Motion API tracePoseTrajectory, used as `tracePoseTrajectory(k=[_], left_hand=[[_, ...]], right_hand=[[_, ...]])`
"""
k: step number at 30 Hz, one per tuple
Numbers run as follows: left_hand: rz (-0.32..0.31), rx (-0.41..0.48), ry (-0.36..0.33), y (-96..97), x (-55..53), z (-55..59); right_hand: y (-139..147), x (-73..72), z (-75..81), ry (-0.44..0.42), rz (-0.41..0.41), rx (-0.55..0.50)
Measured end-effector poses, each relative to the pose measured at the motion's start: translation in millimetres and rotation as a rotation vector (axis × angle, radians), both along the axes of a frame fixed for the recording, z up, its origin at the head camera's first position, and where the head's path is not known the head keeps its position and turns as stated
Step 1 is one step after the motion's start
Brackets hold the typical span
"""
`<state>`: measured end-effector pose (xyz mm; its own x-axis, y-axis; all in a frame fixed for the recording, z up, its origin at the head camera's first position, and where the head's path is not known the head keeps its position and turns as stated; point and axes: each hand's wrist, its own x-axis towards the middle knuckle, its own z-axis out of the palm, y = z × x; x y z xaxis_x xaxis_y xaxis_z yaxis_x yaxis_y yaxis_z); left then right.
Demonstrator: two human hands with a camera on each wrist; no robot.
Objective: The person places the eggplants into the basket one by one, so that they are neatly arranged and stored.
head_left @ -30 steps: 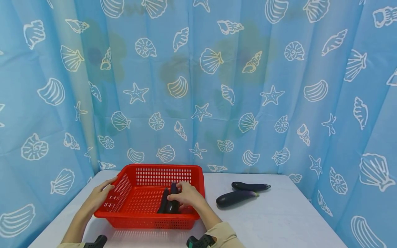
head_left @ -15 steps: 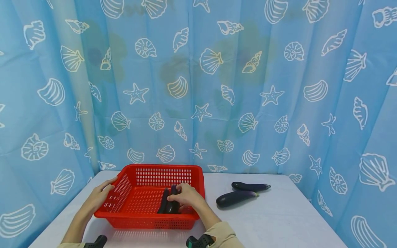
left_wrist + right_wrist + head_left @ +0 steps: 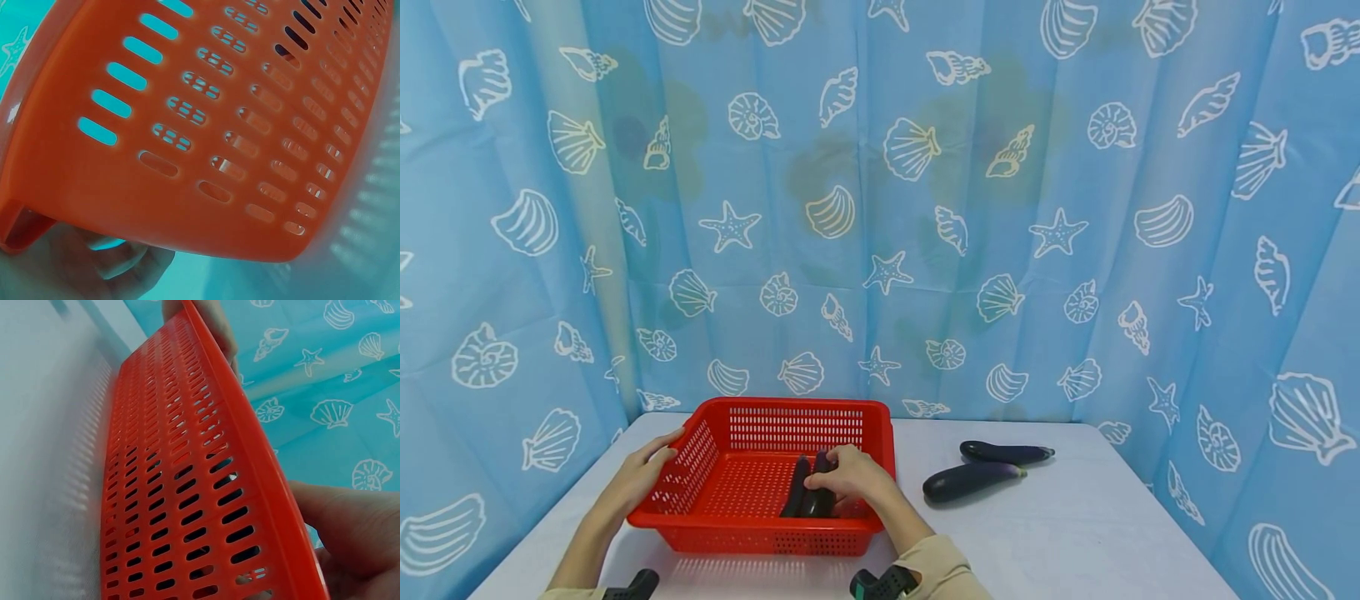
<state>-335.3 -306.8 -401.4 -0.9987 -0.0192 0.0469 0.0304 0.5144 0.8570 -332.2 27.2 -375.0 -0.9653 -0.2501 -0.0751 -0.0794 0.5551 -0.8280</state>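
A red perforated plastic basket (image 3: 722, 537) stands at the left of the table. My left hand (image 3: 643, 473) grips its left end at the rim; in the left wrist view that hand (image 3: 119, 265) shows below the basket wall (image 3: 125, 200). Inside, toward the right front, two dark eggplants lie side by side. My right hand (image 3: 856, 477) reaches over the right side and pinches the right-hand eggplant (image 3: 817, 503) between thumb and fingers. The other eggplant (image 3: 795, 490) lies just left of it. From the right wrist, the basket wall hides most of the fingers and eggplants.
Right of the basket, two more eggplants lie on the white table (image 3: 1075, 533): one nearer (image 3: 970, 481) and one just behind (image 3: 1003, 452). A blue curtain (image 3: 880, 325) with white seashell prints hangs behind and along both sides.
The eggplant in my right hand has sunk a little, its upper end now slightly lower in the basket. My left hand and the basket stay where they were.
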Motion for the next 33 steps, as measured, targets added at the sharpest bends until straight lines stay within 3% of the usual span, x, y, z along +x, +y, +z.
tracePoseTrajectory(k=[9,33], left_hand=[[0.0,0.001,-0.003,0.2,0.2,0.1],[0.006,-0.015,0.004,0.7,-0.2,-1.2]], right_hand=[[1,-1.1,-0.2,-0.009,0.017,0.044],[-10,1.9,-10.9,0.102,-0.023,0.03]])
